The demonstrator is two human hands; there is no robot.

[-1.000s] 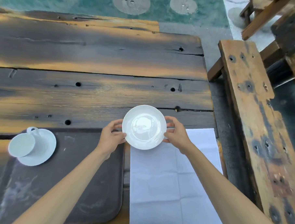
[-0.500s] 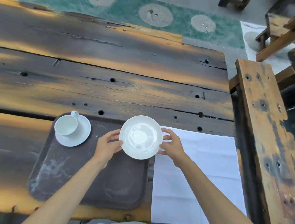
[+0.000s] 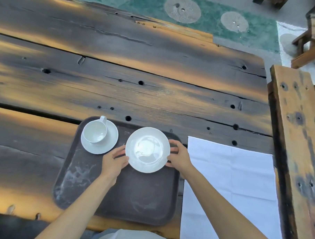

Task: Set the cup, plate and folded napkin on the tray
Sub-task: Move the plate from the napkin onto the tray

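Observation:
A white plate point(image 3: 148, 149) is over the far right part of the dark brown tray point(image 3: 120, 198). My left hand point(image 3: 114, 162) grips its left rim and my right hand point(image 3: 178, 158) grips its right rim. Whether the plate rests on the tray or hovers just above it, I cannot tell. A white cup point(image 3: 95, 129) stands on a white saucer point(image 3: 110, 139) in the tray's far left corner. The white napkin point(image 3: 230, 184) lies spread open and flat on the table to the right of the tray.
The tray and napkin lie near the front edge of a dark weathered wooden table point(image 3: 133, 75). A wooden bench point(image 3: 298, 149) runs along the table's right side. More wooden seats point(image 3: 308, 40) stand at the far right on the floor.
Both hands have carried the plate leftward from above the napkin to over the tray. The view has shifted, bringing the tray and cup nearer the middle.

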